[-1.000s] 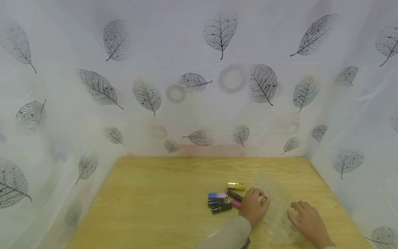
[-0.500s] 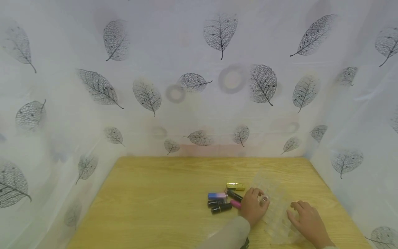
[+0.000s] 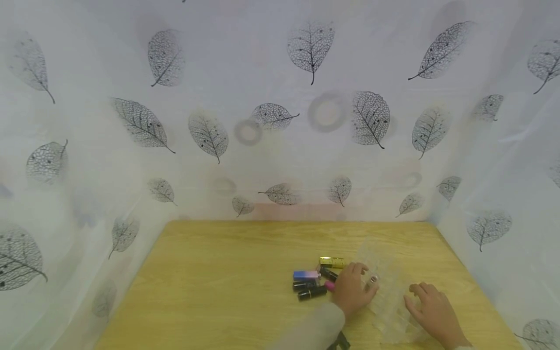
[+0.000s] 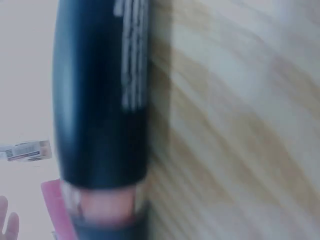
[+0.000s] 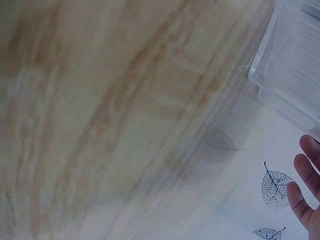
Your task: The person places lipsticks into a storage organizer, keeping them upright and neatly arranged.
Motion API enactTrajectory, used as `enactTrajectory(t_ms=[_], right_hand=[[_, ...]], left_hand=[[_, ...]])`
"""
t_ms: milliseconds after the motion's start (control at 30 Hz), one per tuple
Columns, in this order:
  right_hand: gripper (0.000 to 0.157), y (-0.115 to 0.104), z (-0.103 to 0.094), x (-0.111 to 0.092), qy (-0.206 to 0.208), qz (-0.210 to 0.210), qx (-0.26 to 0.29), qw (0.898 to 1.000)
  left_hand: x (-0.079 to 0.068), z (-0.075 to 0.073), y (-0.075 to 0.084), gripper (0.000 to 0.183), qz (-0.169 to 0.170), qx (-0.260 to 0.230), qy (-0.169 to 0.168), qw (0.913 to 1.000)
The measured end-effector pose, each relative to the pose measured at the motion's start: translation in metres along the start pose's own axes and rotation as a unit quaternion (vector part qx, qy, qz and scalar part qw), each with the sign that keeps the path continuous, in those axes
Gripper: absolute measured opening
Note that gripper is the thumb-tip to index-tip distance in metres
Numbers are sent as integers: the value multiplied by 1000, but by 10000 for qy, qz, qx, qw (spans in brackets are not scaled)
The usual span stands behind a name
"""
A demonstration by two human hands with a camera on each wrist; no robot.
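A clear plastic tray [image 3: 387, 304] with compartments lies on the table at the right. My left hand [image 3: 351, 291] is at its left side, thumb and fingers apart around a small tube [image 3: 373, 279] with a round end, which sits in the tray. Beside the tray's right edge, my right hand [image 3: 435, 311] has loosely bent fingers and holds nothing; its fingers [image 5: 300, 205] appear near the tray corner [image 5: 285, 65] in the right wrist view. A black lipstick tube [image 4: 102, 100] fills much of the left wrist view, with a pink tube [image 4: 57, 210] behind it.
Left of my left hand lie a gold tube [image 3: 331, 262], a blue-pink tube [image 3: 306, 275], two black tubes [image 3: 312, 293] and a dark tube [image 3: 328, 274]. A dark object [image 3: 343, 341] shows by my left sleeve. Leaf-print sheeting [image 3: 280, 160] surrounds the wooden table [image 3: 210, 287].
My left hand has shifted slightly left, away from the small tube, which stays in the tray. More of the dark object by the sleeve shows. The right hand has not moved.
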State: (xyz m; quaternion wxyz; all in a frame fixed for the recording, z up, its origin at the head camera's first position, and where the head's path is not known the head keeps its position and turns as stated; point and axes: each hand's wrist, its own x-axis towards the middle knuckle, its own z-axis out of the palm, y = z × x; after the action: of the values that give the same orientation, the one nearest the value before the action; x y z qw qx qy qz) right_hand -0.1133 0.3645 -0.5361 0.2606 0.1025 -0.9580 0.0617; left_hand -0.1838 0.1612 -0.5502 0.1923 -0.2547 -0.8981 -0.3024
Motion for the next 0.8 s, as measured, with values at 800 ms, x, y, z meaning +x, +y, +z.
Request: enactTrajectory(t_ms=[800], right_hand=[[17, 2, 3, -1, -206, 183, 49, 9996]], left_hand=[[-6, -64, -22, 40, 1037, 97, -770, 9916]])
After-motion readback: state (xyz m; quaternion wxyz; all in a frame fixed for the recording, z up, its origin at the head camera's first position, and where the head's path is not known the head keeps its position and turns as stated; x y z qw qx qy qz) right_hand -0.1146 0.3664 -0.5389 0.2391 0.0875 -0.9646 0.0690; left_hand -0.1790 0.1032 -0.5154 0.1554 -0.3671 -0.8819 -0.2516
